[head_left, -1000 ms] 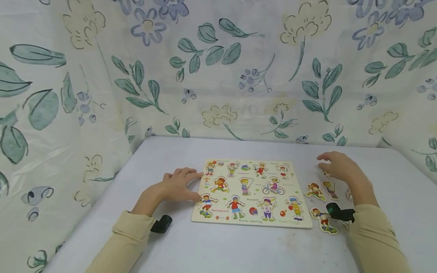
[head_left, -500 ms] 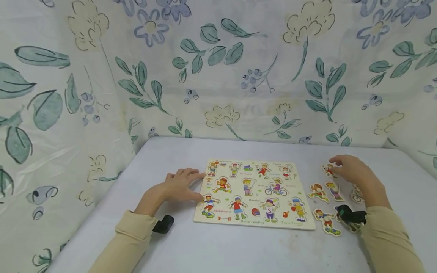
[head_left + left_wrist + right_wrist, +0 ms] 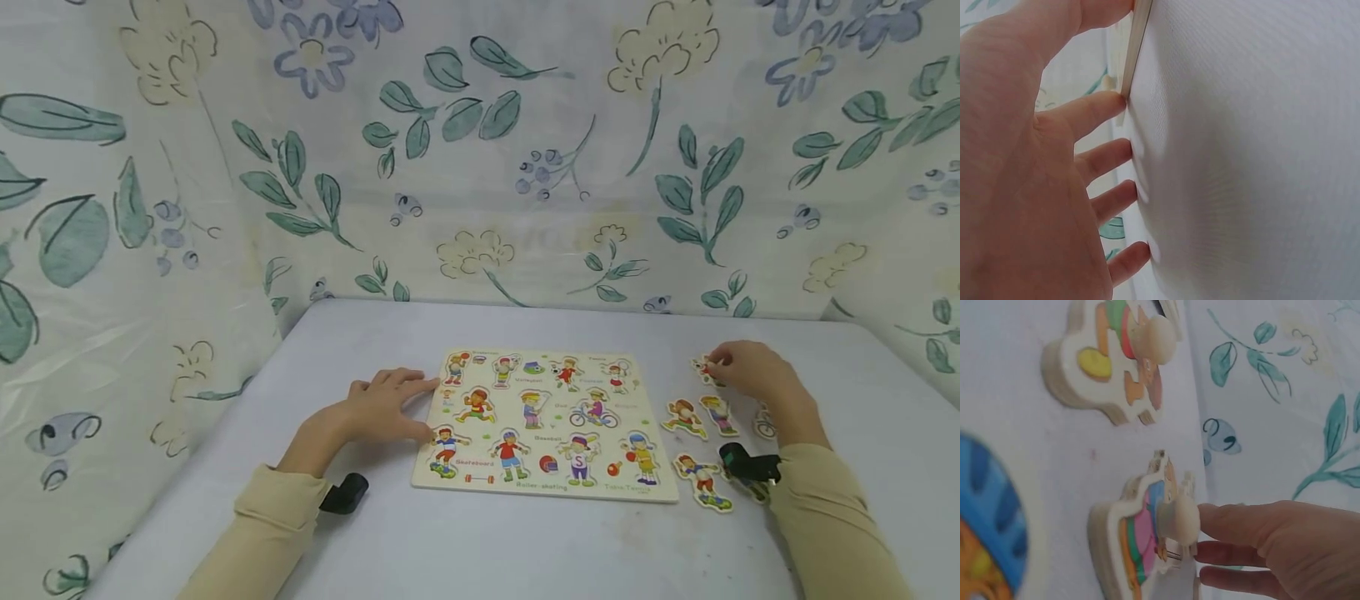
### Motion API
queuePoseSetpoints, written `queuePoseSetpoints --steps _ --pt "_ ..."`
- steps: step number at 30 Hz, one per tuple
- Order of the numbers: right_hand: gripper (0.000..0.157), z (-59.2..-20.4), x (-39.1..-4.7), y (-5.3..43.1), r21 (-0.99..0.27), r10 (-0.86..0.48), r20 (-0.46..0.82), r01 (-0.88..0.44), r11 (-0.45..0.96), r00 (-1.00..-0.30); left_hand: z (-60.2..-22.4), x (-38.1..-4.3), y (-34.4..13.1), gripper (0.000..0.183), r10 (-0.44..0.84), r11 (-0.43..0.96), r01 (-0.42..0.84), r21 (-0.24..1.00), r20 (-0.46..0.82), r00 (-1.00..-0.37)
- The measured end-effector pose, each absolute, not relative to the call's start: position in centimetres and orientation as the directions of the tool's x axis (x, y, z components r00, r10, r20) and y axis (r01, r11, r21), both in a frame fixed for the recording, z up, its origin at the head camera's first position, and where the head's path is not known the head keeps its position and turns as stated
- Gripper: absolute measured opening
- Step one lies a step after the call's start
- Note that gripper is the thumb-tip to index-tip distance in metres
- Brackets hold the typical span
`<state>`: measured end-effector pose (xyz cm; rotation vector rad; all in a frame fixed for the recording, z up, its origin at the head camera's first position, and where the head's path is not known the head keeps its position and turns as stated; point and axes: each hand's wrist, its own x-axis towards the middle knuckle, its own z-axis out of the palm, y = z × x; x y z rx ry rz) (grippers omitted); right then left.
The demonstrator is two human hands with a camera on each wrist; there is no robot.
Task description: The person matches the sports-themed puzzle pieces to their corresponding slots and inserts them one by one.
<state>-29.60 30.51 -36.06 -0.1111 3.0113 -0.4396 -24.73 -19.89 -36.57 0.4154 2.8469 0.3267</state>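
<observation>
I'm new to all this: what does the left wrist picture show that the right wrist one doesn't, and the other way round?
Only the left wrist view shows the left hand, its thumb and index finger at the edge of a wooden board.

Only the right wrist view shows the right hand and cut-out pieces, two with round knobs plainly visible.

Both share the white tabletop and the leaf-patterned sheet.
</observation>
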Motion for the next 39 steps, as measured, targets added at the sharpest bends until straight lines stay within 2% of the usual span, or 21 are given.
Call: queuePoseSetpoints --steps 6,11,19,28,39 --pt "0.033 -35.9 -29.6 30.1 -0.26 -0.057 -0.076 -0.036 0.965 -0.995 -36.6 -24.7 -19.9 0.083 0.31 0.933 0.254 0.255 -0.208 -0.928" --pt "0.033 -35.9 -29.4 30.4 -0.288 -0.05 -0.072 -0.027 0.957 -0.996 -36.5 -24.7 -20.0 0.083 0.315 0.931 0.26 0.254 -0.207 -0.926" --pt "0.035 -35.4 -29.2 30.8 -0.349 -0.072 -0.046 -0.051 0.936 -0.996 -36.4 -24.8 -20.1 0.083 0.318 0.931 0.263 0.253 -0.209 -0.925" --pt "0.036 -33.1 -29.1 29.0 -0.361 -0.109 0.012 -0.106 0.927 -0.994 -36.5 -24.8 -20.1 0.083 0.313 0.931 0.257 0.26 -0.205 -0.927" --pt "0.032 -31.8 -29.0 26.4 -0.263 -0.171 0.137 -0.202 0.943 -0.976 -36.6 -24.8 -20.1 0.083 0.316 0.931 0.261 0.255 -0.207 -0.926"
